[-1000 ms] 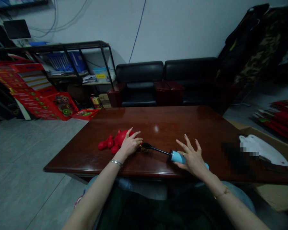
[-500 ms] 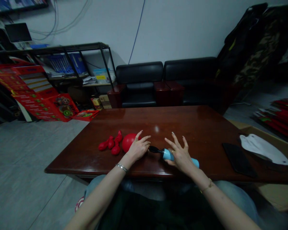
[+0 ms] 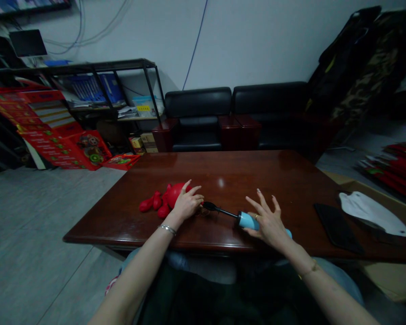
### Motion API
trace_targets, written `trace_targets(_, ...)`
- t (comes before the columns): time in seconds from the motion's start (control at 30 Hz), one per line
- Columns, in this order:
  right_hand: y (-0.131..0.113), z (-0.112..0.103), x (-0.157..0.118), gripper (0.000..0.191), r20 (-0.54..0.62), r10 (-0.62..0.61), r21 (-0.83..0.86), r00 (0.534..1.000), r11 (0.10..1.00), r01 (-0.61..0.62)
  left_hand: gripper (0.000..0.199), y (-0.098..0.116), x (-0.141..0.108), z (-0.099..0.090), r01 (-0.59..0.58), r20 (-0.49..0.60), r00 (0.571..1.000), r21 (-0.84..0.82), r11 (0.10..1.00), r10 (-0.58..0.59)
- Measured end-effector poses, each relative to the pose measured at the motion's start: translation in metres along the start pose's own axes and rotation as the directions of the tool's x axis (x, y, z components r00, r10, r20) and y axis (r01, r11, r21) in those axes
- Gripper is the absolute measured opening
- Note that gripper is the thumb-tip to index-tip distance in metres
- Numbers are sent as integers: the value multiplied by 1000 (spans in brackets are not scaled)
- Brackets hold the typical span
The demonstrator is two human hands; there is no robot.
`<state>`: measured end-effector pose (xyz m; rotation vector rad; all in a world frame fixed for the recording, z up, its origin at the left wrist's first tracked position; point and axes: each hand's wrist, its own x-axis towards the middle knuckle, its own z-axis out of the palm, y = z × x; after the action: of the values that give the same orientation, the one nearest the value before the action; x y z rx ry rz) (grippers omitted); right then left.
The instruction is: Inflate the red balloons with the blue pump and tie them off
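My left hand [image 3: 187,205] pinches the neck of a partly inflated red balloon [image 3: 173,195] at the black nozzle of a hand pump [image 3: 247,220]. Part of the balloon is behind my fingers. The pump's light blue barrel lies in my right hand [image 3: 268,225], gripped low while the other fingers spread upward. Between nozzle and barrel, a thin black rod shows. To the left, several small red balloons [image 3: 146,205] lie on the table, close to the bigger one. Under the nozzle is a thin brownish strand [image 3: 203,211].
The brown wooden table [image 3: 243,174] has a black flat item [image 3: 336,228] and a white piece [image 3: 374,214] at its right. Beyond it stand black sofas [image 3: 198,106]. Red boxes [image 3: 54,135] are stacked at left; a cardboard box [image 3: 401,210] is at right.
My right hand has drawn the pump's barrel to the right, and more of the black rod shows. My left hand, the balloon and the nozzle have shifted slightly left.
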<state>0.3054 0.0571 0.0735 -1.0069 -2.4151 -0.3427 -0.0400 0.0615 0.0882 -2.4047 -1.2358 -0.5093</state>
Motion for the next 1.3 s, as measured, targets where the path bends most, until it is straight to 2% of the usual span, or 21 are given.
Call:
trace_targets(0.13, 18, -11, -15, 32, 5, 36, -14, 999, 999, -35, 17, -10, 2, -8, 24, 14, 1000, -5, 1000, -24)
trace_targets(0.3, 22, -13, -16, 26, 4, 36, -32, 999, 999, -36, 20, -6, 9, -14, 9, 16, 1000, -27, 1000, -9)
trace_targets(0.4, 14, -9, -6, 24, -6, 18, -9, 1000, 1000, -18, 20, 5, 15, -13, -17, 22, 1000, -41, 999, 18)
trace_targets(0.57, -14, -4, 18, 19, 1, 16, -4, 1000, 1000, -16, 20, 29, 29, -4, -54, 7, 998, -61, 997, 55)
trace_targets(0.7, -28, -2, 30, 18, 22, 33, -33, 999, 999, -32, 19, 34, 32, 4, -65, 25, 997, -58, 996, 66)
trace_targets(0.97, -25, 2, 24, 23, 24, 57, 7, 998, 998, -58, 19, 18, 20, 15, -28, -6, 1000, -45, 999, 27)
trace_targets(1.1, -11, -2, 10, 27, 38, 67, 48, 997, 996, -69, 17, 2, 16, 10, -30, 4, 1000, -23, 999, 30)
trace_targets(1.3, 6, -16, -6, 34, 128, 131, 47, 983, 989, -138, 16, -20, 15, 1, 25, 20, 999, 9, 1000, -26)
